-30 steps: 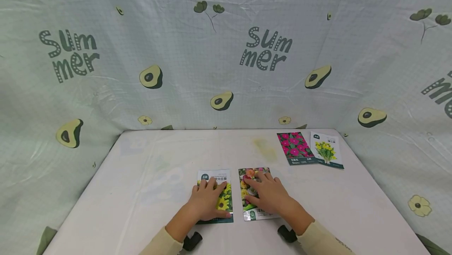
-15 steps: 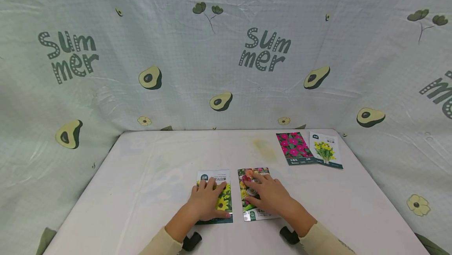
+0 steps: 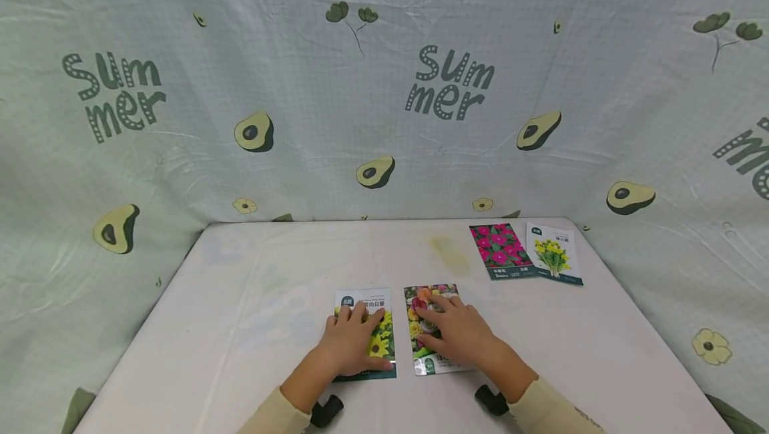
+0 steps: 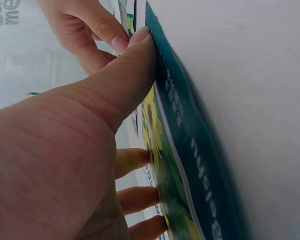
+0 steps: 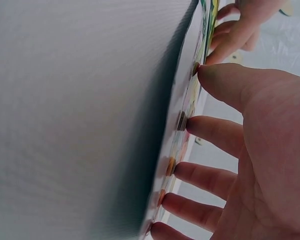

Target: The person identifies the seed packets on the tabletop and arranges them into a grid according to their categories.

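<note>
My left hand [image 3: 351,339] rests with spread fingers on a seed packet with yellow sunflowers [image 3: 382,340], its white top and dark green bottom band showing. In the left wrist view the thumb and fingertips touch the face of that sunflower packet [image 4: 177,110]. To its right, my right hand [image 3: 459,332] lies spread over a packet with multicoloured flowers [image 3: 416,314], its lower edge white. All its fingertips touch this flower packet [image 5: 171,165] in the right wrist view. Both packets lie flat side by side, a narrow gap between them. The palms hide part of each.
At the back right of the white table [image 3: 240,300] lie a pink-flower packet [image 3: 500,247] and a white packet with yellow flowers [image 3: 554,254], which overlap at their edges. A printed cloth [image 3: 300,87] hangs behind the table. Black fittings [image 3: 327,411] sit beneath both wrists.
</note>
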Demonstrator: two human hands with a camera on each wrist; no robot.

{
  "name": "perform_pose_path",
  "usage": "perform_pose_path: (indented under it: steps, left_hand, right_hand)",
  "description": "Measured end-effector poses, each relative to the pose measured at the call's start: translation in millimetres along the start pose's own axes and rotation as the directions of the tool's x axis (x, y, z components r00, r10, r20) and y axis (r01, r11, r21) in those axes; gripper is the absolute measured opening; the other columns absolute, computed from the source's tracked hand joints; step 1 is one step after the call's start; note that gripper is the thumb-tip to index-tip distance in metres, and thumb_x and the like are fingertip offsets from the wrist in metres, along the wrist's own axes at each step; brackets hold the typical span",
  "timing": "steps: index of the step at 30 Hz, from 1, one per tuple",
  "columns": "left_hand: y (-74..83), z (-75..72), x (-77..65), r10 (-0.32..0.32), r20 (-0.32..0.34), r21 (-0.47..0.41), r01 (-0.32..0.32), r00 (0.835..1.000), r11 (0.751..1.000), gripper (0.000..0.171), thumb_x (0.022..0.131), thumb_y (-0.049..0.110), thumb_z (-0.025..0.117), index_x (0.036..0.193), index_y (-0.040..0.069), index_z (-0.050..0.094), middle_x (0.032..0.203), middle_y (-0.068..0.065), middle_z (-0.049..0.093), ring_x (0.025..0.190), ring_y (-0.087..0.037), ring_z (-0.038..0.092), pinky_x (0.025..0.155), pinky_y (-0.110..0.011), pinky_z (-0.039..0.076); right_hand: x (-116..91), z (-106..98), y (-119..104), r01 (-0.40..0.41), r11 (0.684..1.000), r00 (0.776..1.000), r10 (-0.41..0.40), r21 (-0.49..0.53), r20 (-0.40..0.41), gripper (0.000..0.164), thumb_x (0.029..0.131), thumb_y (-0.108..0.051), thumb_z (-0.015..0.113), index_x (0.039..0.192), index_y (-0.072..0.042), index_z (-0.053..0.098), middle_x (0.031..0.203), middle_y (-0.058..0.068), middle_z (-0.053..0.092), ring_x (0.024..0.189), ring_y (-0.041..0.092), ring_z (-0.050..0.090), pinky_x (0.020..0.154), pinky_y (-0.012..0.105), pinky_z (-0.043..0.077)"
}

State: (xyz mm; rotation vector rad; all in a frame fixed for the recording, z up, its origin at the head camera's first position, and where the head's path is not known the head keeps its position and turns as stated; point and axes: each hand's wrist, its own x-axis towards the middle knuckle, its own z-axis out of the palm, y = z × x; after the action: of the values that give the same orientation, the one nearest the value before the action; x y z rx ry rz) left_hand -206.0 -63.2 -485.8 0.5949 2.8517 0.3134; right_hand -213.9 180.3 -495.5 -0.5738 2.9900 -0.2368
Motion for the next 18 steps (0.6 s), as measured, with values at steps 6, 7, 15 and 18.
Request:
perform_pose_path:
  steps: [6,7,15,18]
  left_hand:
    - [-0.4,-0.3,0.2,0.000,0.002,0.004,0.000,1.000,1.000,0.098,0.074,0.070,0.079,0.153,0.021,0.049,0.134,-0.013,0.048,0.117,-0.034,0.043,0.090,-0.052,0.038]
    - [-0.4,-0.4,0.1,0.000,0.002,0.005,0.000,1.000,1.000,0.098,0.074,0.070,0.079,0.153,0.021,0.049,0.134,-0.013,0.048,0.117,-0.034,0.043,0.090,-0.052,0.038]
    - [-0.5,-1.3,0.0,0.004,0.006,0.005,-0.004,1.000,1.000,0.098,0.074,0.070,0.079,0.153,0.021,0.049,0.133,-0.012,0.048,0.115,-0.033,0.042,0.088,-0.051,0.038]
    - [-0.3,-1.8,-0.2,0.006,0.007,0.004,-0.006,1.000,1.000,0.098,0.074,0.070,0.079,0.153,0.022,0.049,0.133,-0.012,0.048,0.115,-0.033,0.042,0.088,-0.051,0.038]
  right_hand:
    - [0.4,-0.5,-1.9,-0.004,1.000,1.000,0.004,0.000,-0.001,0.058,0.094,-0.059,0.065,0.145,-0.031,0.060,0.157,0.006,0.048,0.137,0.038,0.049,0.104,0.057,0.047]
    - [0.4,-0.6,-2.4,-0.006,1.000,1.000,0.006,-0.001,0.001,0.058,0.094,-0.058,0.065,0.145,-0.031,0.059,0.158,0.006,0.047,0.137,0.038,0.049,0.104,0.057,0.047]
    - [0.2,-0.9,-4.1,-0.011,1.000,1.000,0.011,-0.004,0.003,0.059,0.094,-0.059,0.065,0.146,-0.032,0.059,0.158,0.006,0.047,0.137,0.038,0.049,0.104,0.057,0.047]
    - [0.4,-0.9,-3.2,-0.007,1.000,1.000,0.007,-0.002,-0.006,0.059,0.094,-0.059,0.066,0.145,-0.031,0.059,0.157,0.007,0.049,0.137,0.037,0.049,0.104,0.057,0.046]
